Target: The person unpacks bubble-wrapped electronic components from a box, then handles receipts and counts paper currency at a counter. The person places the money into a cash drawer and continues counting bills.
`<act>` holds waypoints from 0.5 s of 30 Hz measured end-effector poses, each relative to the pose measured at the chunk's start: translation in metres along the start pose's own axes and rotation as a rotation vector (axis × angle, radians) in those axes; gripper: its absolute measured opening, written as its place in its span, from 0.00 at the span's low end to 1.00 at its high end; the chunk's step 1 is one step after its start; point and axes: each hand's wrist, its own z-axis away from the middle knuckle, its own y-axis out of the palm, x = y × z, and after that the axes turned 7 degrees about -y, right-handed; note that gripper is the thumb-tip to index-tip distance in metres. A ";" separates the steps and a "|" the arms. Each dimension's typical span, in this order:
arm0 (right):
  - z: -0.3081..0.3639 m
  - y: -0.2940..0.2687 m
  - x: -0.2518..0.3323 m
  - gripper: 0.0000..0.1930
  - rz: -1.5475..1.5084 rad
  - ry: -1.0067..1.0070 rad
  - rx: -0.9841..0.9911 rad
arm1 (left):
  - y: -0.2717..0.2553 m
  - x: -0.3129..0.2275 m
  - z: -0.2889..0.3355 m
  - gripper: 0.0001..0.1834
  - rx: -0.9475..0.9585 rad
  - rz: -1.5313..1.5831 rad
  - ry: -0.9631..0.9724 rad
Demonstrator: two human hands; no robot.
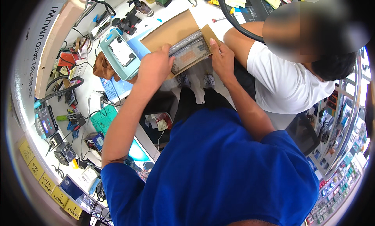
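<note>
Holding an opened cardboard box near the white surface's edge, the blue-shirted person has the right hand closed on its side flap. The left hand is opposite; whether its grip pinches cardboard or the bubble-wrapped item inside, I can't tell. A pale teal tray lies leftward; someone in a white shirt is close by, rightward.

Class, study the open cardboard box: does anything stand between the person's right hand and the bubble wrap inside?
Yes, at the side: the right hand grips the cardboard box's right flap, which stands between it and the bubble wrap. From above, nothing visible covers the wrap's middle.
</note>
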 end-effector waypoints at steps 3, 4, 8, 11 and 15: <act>0.000 0.002 -0.004 0.23 -0.019 0.017 -0.004 | 0.025 -0.012 0.004 0.24 -0.142 -0.016 -0.022; 0.001 0.003 -0.004 0.24 -0.054 0.028 -0.014 | 0.031 -0.015 0.004 0.24 -0.168 -0.056 -0.014; 0.005 0.005 0.000 0.28 -0.187 0.061 -0.053 | 0.040 -0.015 -0.005 0.25 -0.296 -0.138 0.096; 0.006 0.006 0.001 0.26 -0.228 0.079 -0.065 | 0.043 -0.018 -0.009 0.26 -0.194 -0.152 0.063; 0.005 0.010 0.003 0.27 -0.282 0.062 -0.102 | 0.028 -0.024 -0.009 0.26 -0.113 -0.122 0.073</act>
